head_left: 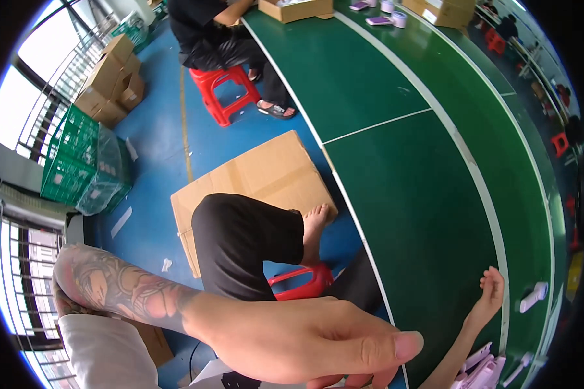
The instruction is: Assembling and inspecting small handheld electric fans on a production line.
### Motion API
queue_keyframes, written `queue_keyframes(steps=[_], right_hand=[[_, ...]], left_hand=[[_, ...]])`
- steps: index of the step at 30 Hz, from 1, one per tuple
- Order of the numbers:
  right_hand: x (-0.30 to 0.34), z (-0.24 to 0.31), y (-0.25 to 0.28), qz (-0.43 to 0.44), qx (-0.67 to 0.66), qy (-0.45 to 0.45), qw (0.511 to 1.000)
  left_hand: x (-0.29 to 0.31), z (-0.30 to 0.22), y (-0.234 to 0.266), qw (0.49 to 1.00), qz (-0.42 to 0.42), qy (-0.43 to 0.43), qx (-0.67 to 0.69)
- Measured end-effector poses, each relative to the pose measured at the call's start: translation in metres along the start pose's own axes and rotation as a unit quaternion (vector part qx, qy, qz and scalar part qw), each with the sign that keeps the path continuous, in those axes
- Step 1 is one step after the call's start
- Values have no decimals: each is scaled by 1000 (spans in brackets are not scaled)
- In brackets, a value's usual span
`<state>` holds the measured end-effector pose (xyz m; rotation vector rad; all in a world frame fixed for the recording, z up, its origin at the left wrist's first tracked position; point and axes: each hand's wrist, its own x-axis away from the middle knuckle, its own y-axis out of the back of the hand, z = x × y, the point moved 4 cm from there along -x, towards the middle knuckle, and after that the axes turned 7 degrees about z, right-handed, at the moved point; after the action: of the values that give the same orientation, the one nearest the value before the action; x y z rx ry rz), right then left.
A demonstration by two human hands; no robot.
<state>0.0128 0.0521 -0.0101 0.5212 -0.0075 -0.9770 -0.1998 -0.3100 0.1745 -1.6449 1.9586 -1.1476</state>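
My left hand [298,340] is large in the lower middle, close to the view, at the end of a tattooed forearm bent in from the left. Its thumb is stretched out to the right; the other fingers bend loosely downward and are cut off by the lower edge. I see nothing held in it. Farther right, my right hand [490,295] is over the green work table [409,214], fingers loosely curled and nothing visible in them. Below it lie several pale purple plastic parts [483,371]. A white-and-purple handheld item [533,297] rests to its right.
A bent leg in dark trousers [233,240] and a bare foot are over a flat cardboard box [259,175] beside a red stool [318,282]. Another person [207,32] sits on a red stool at the far table edge. Green crates [71,155] and cardboard boxes [107,81] stand left.
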Motion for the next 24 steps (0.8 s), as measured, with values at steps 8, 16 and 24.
queue_keyframes(steps=[8,16,24], right_hand=[[-7,-3,4,1,38,-13,999],[-1,-5,0,27,114,58,991],[-23,-16,17,37,132,122,983]], left_hand=[[39,47,12,996,-49,-65,38],[127,141,80,892,-306,-311,120],[306,362,144,442,-789,-412,109]])
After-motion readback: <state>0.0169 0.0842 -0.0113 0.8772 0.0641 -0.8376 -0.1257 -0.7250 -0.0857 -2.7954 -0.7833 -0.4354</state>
